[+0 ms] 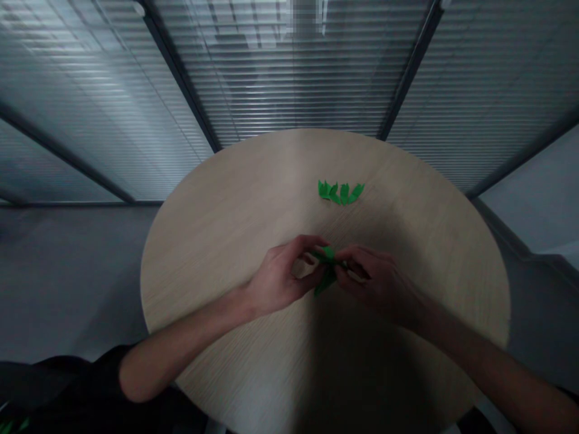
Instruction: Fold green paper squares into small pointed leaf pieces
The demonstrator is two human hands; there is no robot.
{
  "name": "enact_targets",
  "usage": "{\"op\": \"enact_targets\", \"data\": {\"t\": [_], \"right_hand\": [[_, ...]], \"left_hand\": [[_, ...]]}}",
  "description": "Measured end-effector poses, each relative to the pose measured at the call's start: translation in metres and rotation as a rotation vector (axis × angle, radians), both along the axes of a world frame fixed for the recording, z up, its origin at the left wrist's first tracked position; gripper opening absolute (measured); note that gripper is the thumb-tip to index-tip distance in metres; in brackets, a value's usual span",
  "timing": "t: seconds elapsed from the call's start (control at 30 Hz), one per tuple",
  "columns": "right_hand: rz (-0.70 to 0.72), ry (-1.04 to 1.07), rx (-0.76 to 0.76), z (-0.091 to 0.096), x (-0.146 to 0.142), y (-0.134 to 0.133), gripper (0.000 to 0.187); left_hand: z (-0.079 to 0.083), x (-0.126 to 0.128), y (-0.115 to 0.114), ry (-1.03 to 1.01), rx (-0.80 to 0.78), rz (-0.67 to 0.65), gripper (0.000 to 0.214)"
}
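Between my two hands, above the middle of the round table, is a green folded piece (pixel 326 282) that looks like paper. My left hand (pixel 289 271) pinches it from the left with thumb and forefinger. From the other side, the fingertips of my right hand (pixel 371 274) close on its right edge. Part of the piece hides behind my fingers, and its lower corner points down toward the tabletop. Farther back on the table lie several small green folded pieces (pixel 344 194) in a row, apart from both hands.
The round wooden table (pixel 217 229) carries a dark shadow below my right hand. Glass partitions with blinds (pixel 294 90) stand right behind its far edge. Grey floor (pixel 81 259) shows to the left, and a pale panel (pixel 538 187) is on the right.
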State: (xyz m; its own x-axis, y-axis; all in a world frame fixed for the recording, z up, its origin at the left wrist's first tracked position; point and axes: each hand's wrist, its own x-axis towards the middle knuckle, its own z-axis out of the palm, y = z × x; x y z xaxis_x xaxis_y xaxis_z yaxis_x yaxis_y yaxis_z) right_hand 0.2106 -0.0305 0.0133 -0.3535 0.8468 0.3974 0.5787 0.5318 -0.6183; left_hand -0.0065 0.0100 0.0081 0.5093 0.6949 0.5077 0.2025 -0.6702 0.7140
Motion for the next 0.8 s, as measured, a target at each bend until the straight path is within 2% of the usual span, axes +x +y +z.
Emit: {"op": "enact_targets", "data": {"t": [0.3,0.47,0.8], "right_hand": [[-0.007,0.011,0.016,0.0003,0.0007,-0.0013,0.007],[-0.069,0.007,-0.014,0.0011,-0.0028,-0.0007,0.008],[-0.062,-0.005,-0.065,0.0014,-0.0030,-0.0012,0.008]], "left_hand": [[-0.0015,-0.0006,-0.0006,0.006,0.030,0.010,0.031],[-0.0031,-0.0011,-0.0005,0.012,0.044,0.019,0.031],[-0.0040,-0.0010,0.0002,0.024,0.036,0.017,0.034]]}}
